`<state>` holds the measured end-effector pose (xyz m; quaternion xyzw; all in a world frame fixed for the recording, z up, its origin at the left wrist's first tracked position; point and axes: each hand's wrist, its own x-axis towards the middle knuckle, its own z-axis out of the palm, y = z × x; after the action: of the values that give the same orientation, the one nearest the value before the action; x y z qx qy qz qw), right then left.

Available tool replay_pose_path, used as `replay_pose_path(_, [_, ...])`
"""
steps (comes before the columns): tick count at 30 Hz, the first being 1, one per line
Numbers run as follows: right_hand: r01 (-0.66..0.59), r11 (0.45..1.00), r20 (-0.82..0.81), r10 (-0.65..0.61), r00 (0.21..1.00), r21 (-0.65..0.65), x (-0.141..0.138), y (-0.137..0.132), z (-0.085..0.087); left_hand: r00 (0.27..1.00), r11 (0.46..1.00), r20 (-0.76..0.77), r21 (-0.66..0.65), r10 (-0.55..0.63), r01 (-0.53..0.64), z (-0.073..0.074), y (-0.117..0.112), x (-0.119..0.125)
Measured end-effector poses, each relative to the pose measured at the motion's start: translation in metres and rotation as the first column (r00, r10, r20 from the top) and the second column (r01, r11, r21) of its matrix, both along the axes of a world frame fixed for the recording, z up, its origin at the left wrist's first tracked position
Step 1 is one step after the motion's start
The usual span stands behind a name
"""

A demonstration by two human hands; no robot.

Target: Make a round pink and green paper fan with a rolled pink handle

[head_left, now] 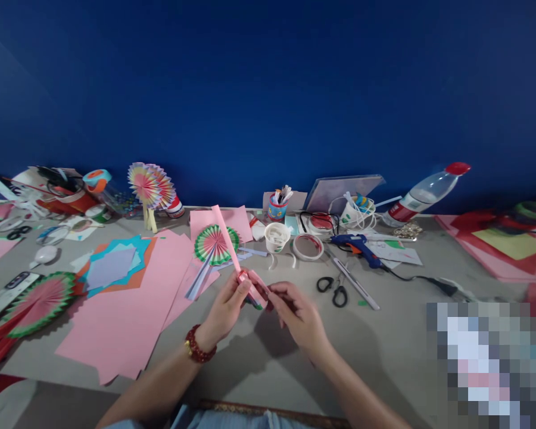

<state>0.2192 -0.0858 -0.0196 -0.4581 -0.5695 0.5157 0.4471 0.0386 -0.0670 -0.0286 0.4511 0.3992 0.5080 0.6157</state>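
My left hand (230,304) is closed around a folded pink paper fan (254,293), a narrow bundle of pleats with green at its lower end. A long pink paper strip (226,237) sticks up and away from this hand, tilted left. My right hand (300,319) pinches the bundle's right side with thumb and fingertips; the exact grip is partly hidden. Just beyond the hands lies an opened round fan (217,244) with a pink middle and green rim. Black-handled scissors (333,291) rest to the right of my right hand.
Pink paper sheets (116,328) and a stack of coloured paper (111,268) cover the left side. Beyond my hands stand a white cup (277,237) and a tape roll (308,246). A blue glue gun (360,247), its cable and a leaning bottle (424,193) are right.
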Motion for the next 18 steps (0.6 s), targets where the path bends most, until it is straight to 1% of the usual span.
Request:
replay_pose_path(3, [0.041, 0.999, -0.033, -0.041, 0.999, 0.004, -0.002, -0.002, -0.003, 0.997, 0.999, -0.082, 0.053, -0.005, 0.009, 0.000, -0.001, -0.002])
replay_pose_path(6, [0.040, 0.999, -0.066, -0.040, 0.997, 0.006, -0.004, -0.004, -0.005, 0.987, 0.993, -0.164, 0.120, 0.003, 0.017, 0.000, -0.001, -0.005])
replay_pose_path(7, [0.034, 0.999, -0.052, -0.032, 0.998, 0.038, -0.004, -0.004, -0.004, 0.985, 0.992, -0.173, 0.128, 0.000, 0.023, -0.001, -0.001, -0.005])
replay_pose_path(9, [0.026, 0.987, 0.012, -0.028, 1.000, 0.159, -0.002, -0.004, -0.002, 0.987, 0.992, -0.160, 0.126, 0.006, 0.014, -0.004, -0.001, -0.005])
replay_pose_path(11, [0.022, 0.941, 0.105, -0.061, 0.993, 0.339, 0.000, -0.004, 0.002, 0.993, 0.993, -0.120, 0.114, 0.017, -0.003, -0.005, 0.000, -0.004])
replay_pose_path(13, [0.013, 0.864, 0.192, -0.127, 0.973, 0.503, 0.002, -0.005, 0.006, 0.997, 0.993, -0.078, 0.119, 0.008, 0.002, -0.005, 0.000, -0.003])
replay_pose_path(14, [0.005, 0.829, 0.229, -0.161, 0.960, 0.560, 0.003, -0.005, 0.007, 0.998, 0.991, -0.057, 0.129, -0.009, 0.016, -0.004, 0.000, -0.002])
replay_pose_path(16, [-0.013, 0.785, 0.284, -0.209, 0.936, 0.620, 0.004, -0.006, 0.009, 0.999, 0.987, -0.023, 0.157, -0.033, 0.036, -0.001, 0.001, -0.001])
replay_pose_path(18, [-0.040, 0.763, 0.327, -0.227, 0.917, 0.645, 0.004, -0.007, 0.009, 0.999, 0.985, -0.012, 0.170, -0.037, 0.038, 0.002, 0.001, 0.000])
